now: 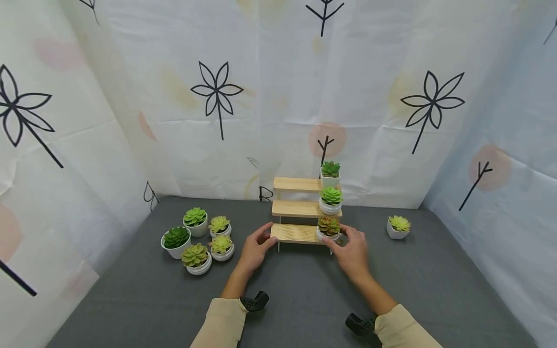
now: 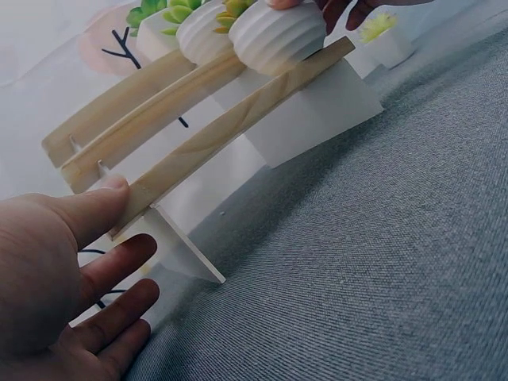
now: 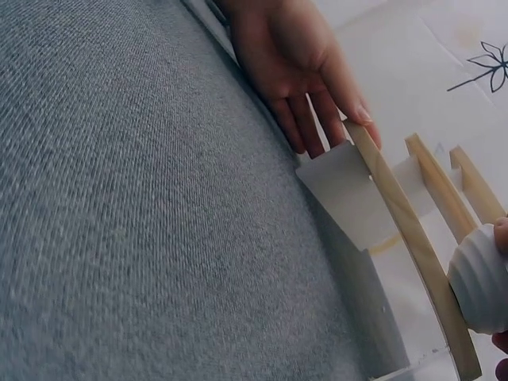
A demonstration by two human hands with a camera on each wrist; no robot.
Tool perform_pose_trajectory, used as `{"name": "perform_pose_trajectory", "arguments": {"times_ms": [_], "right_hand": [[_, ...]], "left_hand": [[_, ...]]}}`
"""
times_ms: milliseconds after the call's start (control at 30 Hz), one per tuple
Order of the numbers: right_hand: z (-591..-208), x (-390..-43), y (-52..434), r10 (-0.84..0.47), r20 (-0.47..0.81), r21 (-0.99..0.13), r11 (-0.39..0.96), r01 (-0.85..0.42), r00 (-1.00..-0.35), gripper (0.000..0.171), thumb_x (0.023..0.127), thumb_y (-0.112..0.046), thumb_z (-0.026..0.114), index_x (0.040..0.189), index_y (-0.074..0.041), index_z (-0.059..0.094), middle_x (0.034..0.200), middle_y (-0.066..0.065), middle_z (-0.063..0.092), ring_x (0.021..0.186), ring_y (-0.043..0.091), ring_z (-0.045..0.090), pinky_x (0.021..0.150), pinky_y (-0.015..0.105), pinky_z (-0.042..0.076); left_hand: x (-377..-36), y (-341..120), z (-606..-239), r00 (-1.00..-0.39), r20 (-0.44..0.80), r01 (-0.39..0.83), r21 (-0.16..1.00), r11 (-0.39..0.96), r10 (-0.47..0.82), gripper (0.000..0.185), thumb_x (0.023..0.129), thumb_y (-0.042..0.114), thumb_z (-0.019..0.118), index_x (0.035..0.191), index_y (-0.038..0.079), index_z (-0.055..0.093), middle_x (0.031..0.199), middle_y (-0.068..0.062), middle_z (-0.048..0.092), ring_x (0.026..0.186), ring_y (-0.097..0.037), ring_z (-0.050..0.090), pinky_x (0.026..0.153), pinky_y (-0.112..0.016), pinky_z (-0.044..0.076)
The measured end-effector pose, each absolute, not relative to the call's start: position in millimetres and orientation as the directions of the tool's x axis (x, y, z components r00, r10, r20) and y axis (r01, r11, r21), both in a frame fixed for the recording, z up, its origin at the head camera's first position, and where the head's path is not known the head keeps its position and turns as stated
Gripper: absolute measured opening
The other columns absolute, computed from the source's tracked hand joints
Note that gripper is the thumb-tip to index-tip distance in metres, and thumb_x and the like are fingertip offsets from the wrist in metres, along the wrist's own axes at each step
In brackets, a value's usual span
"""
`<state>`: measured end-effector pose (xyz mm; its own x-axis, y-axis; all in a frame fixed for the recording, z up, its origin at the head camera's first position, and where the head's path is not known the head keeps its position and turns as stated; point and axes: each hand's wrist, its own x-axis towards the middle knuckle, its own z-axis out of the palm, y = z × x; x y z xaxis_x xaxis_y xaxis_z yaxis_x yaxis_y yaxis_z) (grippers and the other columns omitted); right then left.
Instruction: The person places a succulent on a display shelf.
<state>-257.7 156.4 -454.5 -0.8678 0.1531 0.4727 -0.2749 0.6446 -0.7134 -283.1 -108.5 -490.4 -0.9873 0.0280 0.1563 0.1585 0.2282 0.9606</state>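
A three-tier wooden shelf (image 1: 296, 209) stands mid-table on white supports. Each tier carries one potted succulent at its right end. My left hand (image 1: 264, 238) lies open at the bottom plank's left end (image 2: 230, 127), with the thumb (image 2: 107, 194) touching the wood and the fingers stretched out below it. My right hand (image 1: 338, 237) pinches the white ribbed pot (image 3: 480, 278) of the reddish-green succulent (image 1: 328, 226) on the bottom tier, thumb in front and a finger to its right. In the right wrist view the left hand (image 3: 317, 119) shows beyond the plank (image 3: 405, 230).
Several potted succulents (image 1: 197, 237) cluster on the grey cloth table (image 1: 304, 299) to the shelf's left. One more small pot (image 1: 398, 227) stands alone to the right. Patterned white cloth walls (image 1: 261, 96) close in the back and both sides.
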Motion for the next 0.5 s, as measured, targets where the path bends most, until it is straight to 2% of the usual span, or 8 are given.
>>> {"name": "perform_pose_trajectory", "arguments": {"times_ms": [200, 367, 500], "right_hand": [[-454.1, -260.4, 149.8, 0.119, 0.480, -0.692, 0.660, -0.292, -0.869, 0.060, 0.074, -0.030, 0.086, 0.119, 0.005, 0.065, 0.114, 0.023, 0.064, 0.104, 0.036, 0.048, 0.092, 0.052, 0.033], [-452.2, -261.0, 146.1, 0.106, 0.480, -0.687, 0.663, -0.298, -0.871, 0.061, 0.074, -0.028, 0.086, 0.121, 0.005, 0.065, 0.113, 0.023, 0.064, 0.106, 0.037, 0.048, 0.093, 0.054, 0.033], [-451.1, -263.0, 142.0, 0.089, 0.468, -0.678, 0.675, -0.292, -0.879, 0.062, 0.075, -0.030, 0.086, 0.122, 0.004, 0.064, 0.113, 0.022, 0.065, 0.107, 0.036, 0.049, 0.093, 0.053, 0.033]], "left_hand": [[-281.9, -109.4, -490.4, -0.981, 0.190, 0.195, 0.955, 0.223, 0.045, 0.051, 0.094, 0.022, 0.068, 0.141, 0.009, 0.053, 0.113, -0.014, 0.066, 0.104, -0.027, 0.059, 0.082, -0.038, 0.047], [-282.7, -110.1, -492.7, -0.970, 0.237, 0.244, 0.943, 0.229, 0.054, 0.052, 0.093, 0.028, 0.068, 0.140, 0.008, 0.054, 0.110, -0.012, 0.067, 0.100, -0.023, 0.060, 0.078, -0.035, 0.047], [-278.0, -108.3, -482.7, -0.974, 0.220, 0.226, 0.948, 0.226, 0.052, 0.050, 0.094, 0.022, 0.067, 0.139, 0.006, 0.053, 0.110, -0.014, 0.067, 0.100, -0.025, 0.060, 0.079, -0.035, 0.047]]}}
